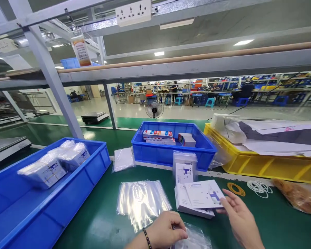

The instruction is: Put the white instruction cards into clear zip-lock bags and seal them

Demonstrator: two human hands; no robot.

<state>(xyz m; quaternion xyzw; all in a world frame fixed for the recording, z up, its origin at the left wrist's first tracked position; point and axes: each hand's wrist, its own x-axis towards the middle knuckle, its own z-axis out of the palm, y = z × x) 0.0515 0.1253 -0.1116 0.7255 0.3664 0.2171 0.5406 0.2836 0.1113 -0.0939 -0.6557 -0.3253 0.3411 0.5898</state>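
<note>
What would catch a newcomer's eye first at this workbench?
Probably the glossy, fanned clear plastic bags on the green tabletop, left of a stack of white printed booklets whose corner the right hand touches. Then a long blue plastic bin at left, another blue bin at centre and a yellow plastic bin at right.

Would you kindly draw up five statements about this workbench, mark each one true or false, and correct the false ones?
1. The right hand touches a white printed card. True.
2. The left hand has a beaded bracelet at its wrist. True.
3. A red bin stands on the left side of the bench. False: a blue bin holding clear-wrapped packs stands there.
4. The white bands lie to the right of the yellowish bands. True.
5. A pair of scissors lies just right of the left hand. False: clear plastic lies there.
</note>
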